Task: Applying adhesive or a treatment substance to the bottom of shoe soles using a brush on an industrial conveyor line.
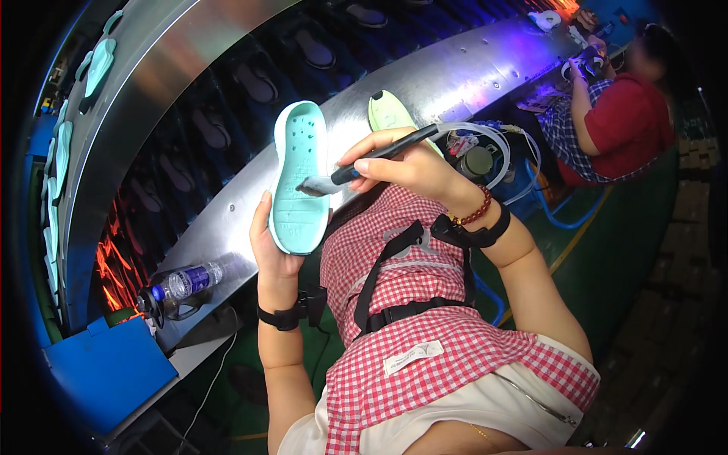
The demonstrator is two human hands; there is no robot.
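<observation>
A mint-green shoe sole (298, 220) stands tilted up in front of me, its hollow inner side facing me, with small holes near the toe end. My left hand (274, 246) is closed around its lower end. My right hand (413, 165) grips a black-handled brush (396, 142), and a clear tube runs near the handle's back end. The brush's bristles (317, 186) touch the middle of the sole's inner surface. Just behind my right hand, a pale green sole (389, 111) lies on the metal ledge (462, 64).
Dark soles sit in rows on the machine beyond the ledge. Several mint soles (98, 64) rest on an upper rack at left. A plastic bottle (189, 280) lies near a blue box (110, 371). A jar (476, 161) stands at right. A co-worker in red (633, 121) sits farther right.
</observation>
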